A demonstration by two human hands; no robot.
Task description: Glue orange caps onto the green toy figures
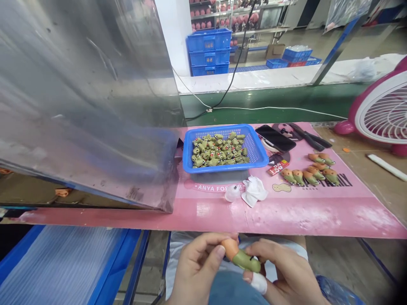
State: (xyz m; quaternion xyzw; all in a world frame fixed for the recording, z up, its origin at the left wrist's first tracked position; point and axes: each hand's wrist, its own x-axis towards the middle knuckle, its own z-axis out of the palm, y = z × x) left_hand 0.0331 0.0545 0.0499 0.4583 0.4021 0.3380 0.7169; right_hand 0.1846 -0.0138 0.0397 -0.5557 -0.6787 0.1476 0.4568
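Over my lap, just off the table's front edge, both hands hold a small orange-and-green molded figure part [241, 255]. My left hand [200, 264] pinches its orange end between thumb and fingers. At the green end, my right hand [282, 269] closes its fingers and a thumb wrapped in white tape around the piece. Several similar orange-and-green parts [310, 174] lie on the right of the pink mat. Many small green parts fill a blue basket [188, 163] beyond my hands. A small translucent bottle [232, 193] and a crumpled white cloth [254, 190] lie in front of that basket.
The pink mat [203, 220] covers the table. A large metal housing [95, 106] blocks the left. Toward the right are a phone [276, 138], black-handled scissors [311, 139], a red packet [278, 167], a white strip [387, 167] and a pink fan [384, 110].
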